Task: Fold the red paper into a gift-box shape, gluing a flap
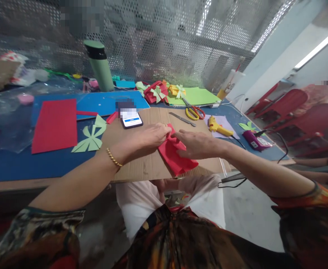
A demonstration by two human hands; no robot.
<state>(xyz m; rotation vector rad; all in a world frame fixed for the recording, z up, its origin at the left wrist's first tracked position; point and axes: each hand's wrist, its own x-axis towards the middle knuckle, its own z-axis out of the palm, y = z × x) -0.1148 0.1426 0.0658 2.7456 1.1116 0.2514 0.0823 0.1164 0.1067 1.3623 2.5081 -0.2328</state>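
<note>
A folded piece of red paper (178,158) lies over the cardboard sheet (135,164) in front of me. With bent fingers my left hand (155,135) pinches its upper end. My right hand (193,144) is at the paper's right side, fingers curled over its upper part, the thumb lower down on the surface. Part of the paper is hidden beneath both hands. Left of the cardboard lie a light green paper bow (89,139) and a flat red sheet (55,127). A phone (131,118) with a lit screen rests just beyond my left hand.
Behind my hands are a metal blade (182,118), scissors (192,112) and finished paper bundles (159,92). To the right sit a yellow glue gun (220,127) and a purple corded box (256,141). A green bottle (100,67) stands by the perforated metal screen (152,45).
</note>
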